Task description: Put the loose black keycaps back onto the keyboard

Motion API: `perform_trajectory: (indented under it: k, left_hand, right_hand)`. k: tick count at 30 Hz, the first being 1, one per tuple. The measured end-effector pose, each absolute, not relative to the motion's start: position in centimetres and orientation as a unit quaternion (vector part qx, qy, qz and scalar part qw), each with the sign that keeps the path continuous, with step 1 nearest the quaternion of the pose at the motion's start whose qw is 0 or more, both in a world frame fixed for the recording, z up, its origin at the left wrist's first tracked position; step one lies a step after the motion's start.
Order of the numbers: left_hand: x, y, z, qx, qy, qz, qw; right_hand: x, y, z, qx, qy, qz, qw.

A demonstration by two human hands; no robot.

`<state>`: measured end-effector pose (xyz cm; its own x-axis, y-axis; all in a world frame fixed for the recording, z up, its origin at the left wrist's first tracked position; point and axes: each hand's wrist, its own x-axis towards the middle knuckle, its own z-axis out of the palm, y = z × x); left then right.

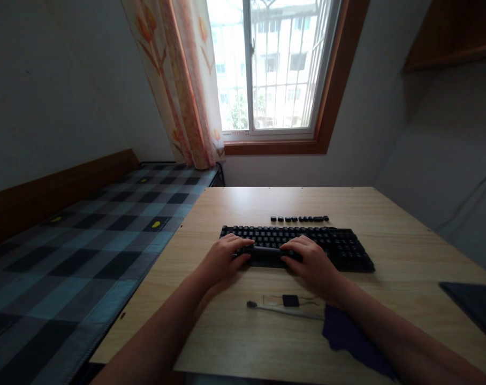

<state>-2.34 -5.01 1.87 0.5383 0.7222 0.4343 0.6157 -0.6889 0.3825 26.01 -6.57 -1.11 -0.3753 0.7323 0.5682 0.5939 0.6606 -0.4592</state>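
Note:
A black keyboard point(347, 248) lies on the table in front of me. At its near edge, a long dark space bar point(267, 251) spans the gap between my hands. The left end is pinched between the thumb and fingers of my left hand point(229, 254). My right hand point(307, 259) grips the other end the same way. Whether the bar is seated or lifted off the keyboard, I cannot tell. Several loose black keycaps point(299, 218) stand in a row behind the keyboard. Nearer me lie a wire keycap puller point(290, 300) and a toothbrush point(283, 309).
A purple cloth point(347, 334) lies under my right forearm, touching the toothbrush's handle. On the table's right edge rests a dark flat object point(473, 307). A bed with a checked cover point(106, 235) stands left of the wooden table point(227, 331); a window point(281, 69) is behind.

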Motion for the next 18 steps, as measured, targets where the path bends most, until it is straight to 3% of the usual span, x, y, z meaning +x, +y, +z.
perform_trajectory:
  k: [7,18]
  left_hand:
    - [-3.3,-4.4,2.0,0.883,0.377,0.258,0.109]
    - [-3.8,-4.0,2.5,0.854,0.411,0.287,0.136]
  right_hand:
    - [25.4,-6.9,-1.1,-0.399,-0.84,0.081,0.359]
    - [24.9,-7.0,-0.9,-0.386,-0.827,0.109,0.394]
